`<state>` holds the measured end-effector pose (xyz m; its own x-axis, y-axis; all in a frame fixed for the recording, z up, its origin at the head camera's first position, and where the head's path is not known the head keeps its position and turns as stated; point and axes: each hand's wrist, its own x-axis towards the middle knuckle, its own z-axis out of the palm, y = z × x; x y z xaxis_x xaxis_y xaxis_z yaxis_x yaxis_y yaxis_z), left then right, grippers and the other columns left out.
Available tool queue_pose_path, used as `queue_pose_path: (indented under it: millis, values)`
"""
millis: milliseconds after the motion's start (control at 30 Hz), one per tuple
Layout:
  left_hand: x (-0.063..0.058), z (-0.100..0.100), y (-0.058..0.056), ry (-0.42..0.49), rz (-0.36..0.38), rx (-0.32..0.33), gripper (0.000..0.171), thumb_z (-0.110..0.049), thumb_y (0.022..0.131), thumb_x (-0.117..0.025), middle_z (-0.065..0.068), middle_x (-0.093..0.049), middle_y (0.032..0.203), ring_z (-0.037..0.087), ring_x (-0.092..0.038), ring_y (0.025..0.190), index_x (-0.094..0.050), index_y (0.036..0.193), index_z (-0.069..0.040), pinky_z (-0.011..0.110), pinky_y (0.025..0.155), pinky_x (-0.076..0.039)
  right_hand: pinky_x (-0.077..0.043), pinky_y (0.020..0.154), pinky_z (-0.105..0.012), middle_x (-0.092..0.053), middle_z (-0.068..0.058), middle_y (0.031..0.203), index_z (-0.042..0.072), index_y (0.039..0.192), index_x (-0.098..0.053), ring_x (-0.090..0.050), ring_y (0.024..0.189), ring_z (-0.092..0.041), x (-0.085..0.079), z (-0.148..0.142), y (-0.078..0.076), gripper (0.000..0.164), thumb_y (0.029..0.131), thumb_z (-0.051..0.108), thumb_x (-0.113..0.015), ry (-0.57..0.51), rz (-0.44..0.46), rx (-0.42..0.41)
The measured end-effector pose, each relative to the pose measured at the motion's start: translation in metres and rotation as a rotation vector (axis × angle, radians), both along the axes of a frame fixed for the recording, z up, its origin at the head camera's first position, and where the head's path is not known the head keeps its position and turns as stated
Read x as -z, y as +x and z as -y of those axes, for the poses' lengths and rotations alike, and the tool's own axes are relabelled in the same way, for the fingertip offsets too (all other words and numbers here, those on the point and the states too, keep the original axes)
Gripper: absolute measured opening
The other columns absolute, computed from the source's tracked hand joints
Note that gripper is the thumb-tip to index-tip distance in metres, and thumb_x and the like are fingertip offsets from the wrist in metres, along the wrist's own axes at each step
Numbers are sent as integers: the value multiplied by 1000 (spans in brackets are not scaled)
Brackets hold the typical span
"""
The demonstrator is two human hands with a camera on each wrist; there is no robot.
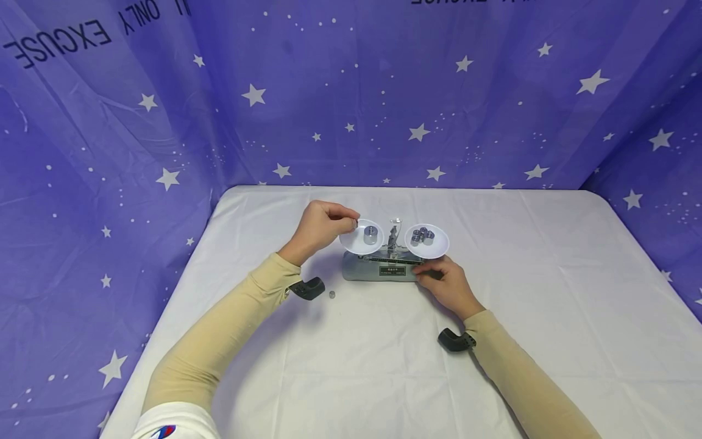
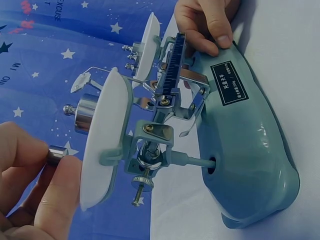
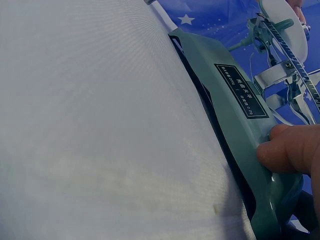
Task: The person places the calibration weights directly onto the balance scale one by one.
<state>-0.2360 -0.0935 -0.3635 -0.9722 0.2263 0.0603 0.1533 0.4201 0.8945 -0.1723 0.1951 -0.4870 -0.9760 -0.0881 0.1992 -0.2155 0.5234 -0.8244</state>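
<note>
A pan balance with a green base stands on the table. My left hand pinches a small metal weight between thumb and fingers, at the outer edge of the left pan. On that pan sits a larger knobbed cylindrical weight. Several smaller weights are grouped on the right pan. With my right hand I grip the right end of the base; the thumb presses its front in the right wrist view, and the other fingers are mostly hidden.
Another small weight lies on the white tablecloth, in front of the base's left end. Black wrist-worn devices stick out below both wrists. A purple star-patterned curtain hangs behind and beside the table.
</note>
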Motion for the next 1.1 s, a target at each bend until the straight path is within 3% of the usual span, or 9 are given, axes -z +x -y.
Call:
queue_pose_path:
  millis: [600,1100]
  values:
    - [3,-5,0,-109,-82,8,14,-12,82,-71,9,-79,90,16,-68,80,-82,90,-8,20,67,-53,-43,93,-14,-71,-15,108,6,93,-81,-58,103,-9,0,-1,-1,14,83,1,-73,1,-5,-5]
    - [-1,-13,3,-235,-240,66,16,-4,82,-67,13,-80,89,21,-73,77,-82,89,-3,23,66,-58,-43,94,-14,-71,-15,109,7,94,-81,-58,104,-8,0,-2,-1,14,83,1,-74,-4,0,-6]
